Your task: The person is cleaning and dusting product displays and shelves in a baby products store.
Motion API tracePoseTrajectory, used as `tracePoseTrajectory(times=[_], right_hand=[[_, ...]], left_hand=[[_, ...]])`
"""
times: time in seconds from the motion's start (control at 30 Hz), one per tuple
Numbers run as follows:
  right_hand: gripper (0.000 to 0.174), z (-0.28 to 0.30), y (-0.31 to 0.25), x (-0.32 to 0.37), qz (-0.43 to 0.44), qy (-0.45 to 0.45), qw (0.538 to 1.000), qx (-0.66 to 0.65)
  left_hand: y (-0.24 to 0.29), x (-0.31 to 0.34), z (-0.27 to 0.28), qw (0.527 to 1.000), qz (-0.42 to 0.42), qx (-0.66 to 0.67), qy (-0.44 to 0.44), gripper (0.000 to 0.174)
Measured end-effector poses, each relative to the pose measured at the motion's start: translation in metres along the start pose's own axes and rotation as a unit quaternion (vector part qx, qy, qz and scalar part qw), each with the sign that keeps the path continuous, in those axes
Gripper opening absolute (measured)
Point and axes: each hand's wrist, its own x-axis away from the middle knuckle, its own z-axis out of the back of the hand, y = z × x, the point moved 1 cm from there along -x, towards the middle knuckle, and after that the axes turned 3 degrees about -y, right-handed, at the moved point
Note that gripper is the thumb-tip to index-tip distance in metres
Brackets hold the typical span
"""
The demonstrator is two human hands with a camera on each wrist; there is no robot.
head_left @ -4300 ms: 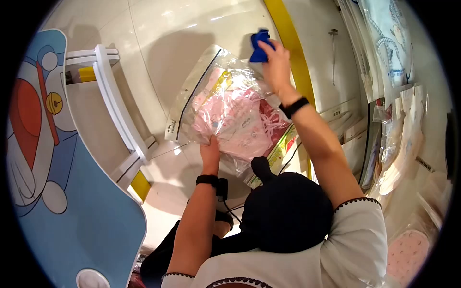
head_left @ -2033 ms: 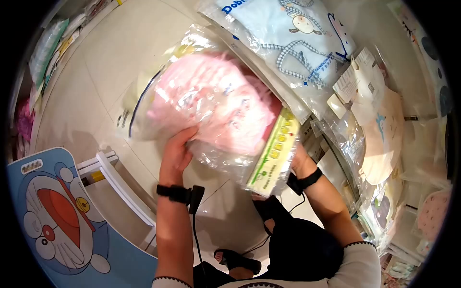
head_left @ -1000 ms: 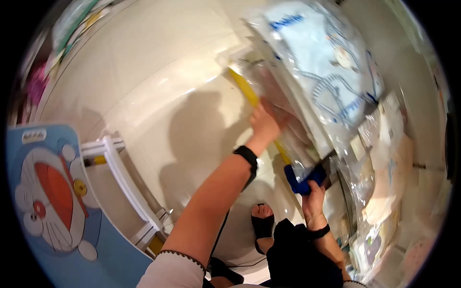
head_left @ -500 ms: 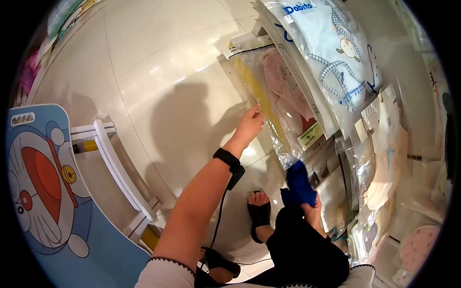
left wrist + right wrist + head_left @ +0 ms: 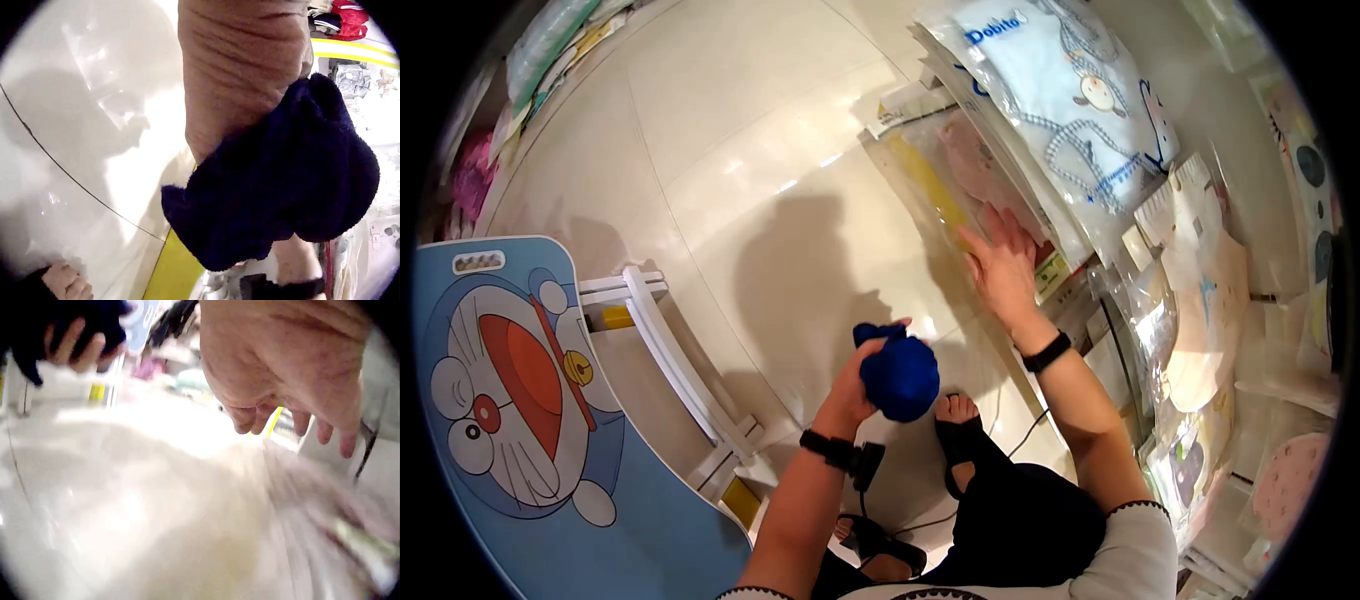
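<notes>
A shop (bagged baby clothes (image 5: 1090, 110) crowding the shelves).

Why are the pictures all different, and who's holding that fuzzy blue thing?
No robot here, just a person! The big picture comes from a camera on their head, looking down. The other two come from wrist cameras, so hands look huge. The left hand holds the fuzzy dark-blue cloth. The open right hand is over a clear plastic bag with pink things inside. It lies low beside a puffy light-blue packet.
</notes>
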Motion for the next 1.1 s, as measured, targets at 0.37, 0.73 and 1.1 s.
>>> tracePoseTrajectory(times=[0.37,0.73,1.1], right_hand=[[0.034,-0.001,0.013,0.005,0.066,0.039,0.995,-0.064],[0.025,-0.028,-0.048,0.294,-0.022,-0.577,0.750,-0.322],[0.027,-0.052,-0.059,0.424,0.002,-0.686,0.648,-0.330]], left_hand=[[0.011,0.049,0.039,0.971,-0.166,-0.025,0.170,0.044],[0.036,0.077,0.066,0.957,-0.270,-0.070,0.074,0.040],[0.007,0.080,0.038,0.947,-0.240,-0.052,0.208,0.035]])
